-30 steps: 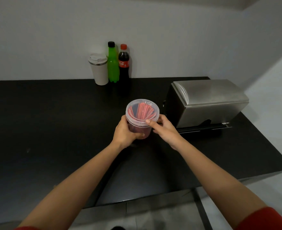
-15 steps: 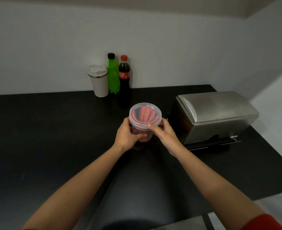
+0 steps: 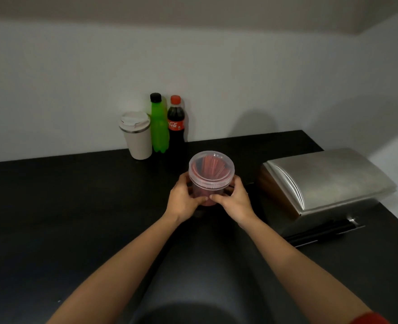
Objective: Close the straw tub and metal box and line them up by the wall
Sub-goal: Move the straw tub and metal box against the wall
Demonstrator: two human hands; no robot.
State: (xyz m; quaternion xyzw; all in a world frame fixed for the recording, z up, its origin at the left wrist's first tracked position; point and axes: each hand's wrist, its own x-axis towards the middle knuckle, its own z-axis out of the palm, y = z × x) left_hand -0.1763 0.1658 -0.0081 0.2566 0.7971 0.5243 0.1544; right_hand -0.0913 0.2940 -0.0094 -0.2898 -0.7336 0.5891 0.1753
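A clear plastic straw tub [image 3: 210, 175] with red straws inside has its clear lid on top. My left hand [image 3: 184, 202] grips its left side and my right hand [image 3: 234, 202] grips its right side, low on the wall, over the middle of the black counter [image 3: 76, 218]. The metal box [image 3: 324, 183], brushed steel with its curved lid down, sits at the right of the counter, apart from the tub. A dark slot with black bars shows at the box's front foot.
Against the white back wall stand a cream travel cup [image 3: 136, 135], a green bottle [image 3: 158, 123] and a cola bottle [image 3: 176, 123]. The counter ends at the right, just past the metal box.
Both hands have carried the tub a little further from me, towards the bottles. The right hand has slid from the lid's rim down to the tub's side. The head camera has tilted up.
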